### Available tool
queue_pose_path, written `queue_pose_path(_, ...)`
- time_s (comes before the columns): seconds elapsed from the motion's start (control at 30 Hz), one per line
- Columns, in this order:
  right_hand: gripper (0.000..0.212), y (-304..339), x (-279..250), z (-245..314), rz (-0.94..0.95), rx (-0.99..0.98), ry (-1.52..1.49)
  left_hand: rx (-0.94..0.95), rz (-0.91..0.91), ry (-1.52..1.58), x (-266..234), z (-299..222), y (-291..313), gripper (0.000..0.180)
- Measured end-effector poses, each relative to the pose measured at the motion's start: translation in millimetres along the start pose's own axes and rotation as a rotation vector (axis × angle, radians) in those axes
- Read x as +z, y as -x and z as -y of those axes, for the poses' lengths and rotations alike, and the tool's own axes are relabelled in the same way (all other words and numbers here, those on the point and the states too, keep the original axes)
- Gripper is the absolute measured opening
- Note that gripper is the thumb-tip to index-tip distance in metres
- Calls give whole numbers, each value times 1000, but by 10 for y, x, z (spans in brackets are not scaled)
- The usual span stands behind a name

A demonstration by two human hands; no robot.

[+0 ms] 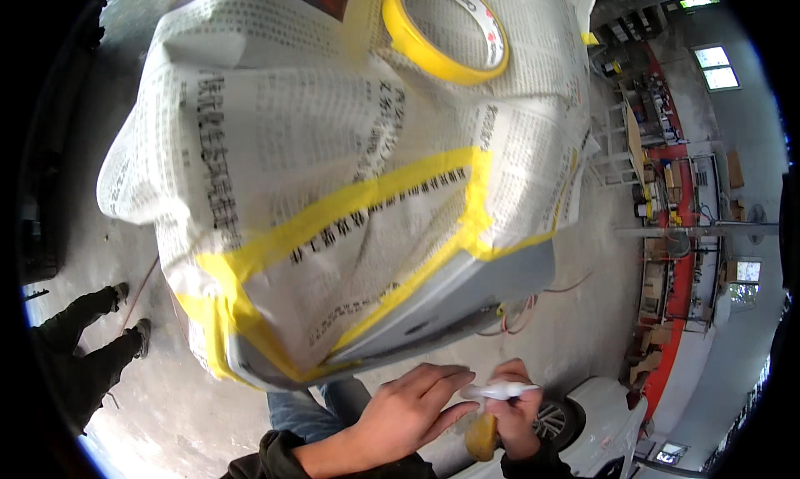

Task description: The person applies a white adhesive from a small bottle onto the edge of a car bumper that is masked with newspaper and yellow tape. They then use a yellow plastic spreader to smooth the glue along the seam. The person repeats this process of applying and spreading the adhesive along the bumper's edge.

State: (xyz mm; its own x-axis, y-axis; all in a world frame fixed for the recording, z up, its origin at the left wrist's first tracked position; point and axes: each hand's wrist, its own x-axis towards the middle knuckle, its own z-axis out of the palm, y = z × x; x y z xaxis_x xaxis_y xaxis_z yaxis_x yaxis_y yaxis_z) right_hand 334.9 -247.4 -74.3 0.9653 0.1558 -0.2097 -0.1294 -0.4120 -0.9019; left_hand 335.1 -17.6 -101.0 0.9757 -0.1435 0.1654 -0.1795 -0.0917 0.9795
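Observation:
A grey painted body part (442, 308), perhaps a bumper, fills the middle of the head view, mostly wrapped in newspaper (283, 137). Strips of yellow masking tape (367, 187) hold the paper along its edges. On top of the paper rests a roll of yellow masking tape (437, 60). Below the part, my right hand (518, 408) is closed around a white pen-shaped thing (496, 391). An ochre, rounded piece (481, 437) hangs under that hand; its kind is unclear. My left hand (408, 408) is beside it, thumb and fingers apart, fingertips close to the white thing.
Another person's legs (100, 337) in dark trousers stand on the concrete floor at the left. A white car (600, 421) is parked at the lower right. Cluttered shelves (667, 229) line the right wall. A thin hose (533, 308) lies on the floor behind the part.

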Motion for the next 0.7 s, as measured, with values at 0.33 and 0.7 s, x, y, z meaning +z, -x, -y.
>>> queue_pose_path(0.33, 28, -26, -48, -128, -27, -30, 39, 174, -375, -418, -174, 356, -419, 50)
queue_pose_path(0.7, 25, -64, 84, -5, -14, 14, -31, 138, -447, -349, -181, 288, -535, 34)
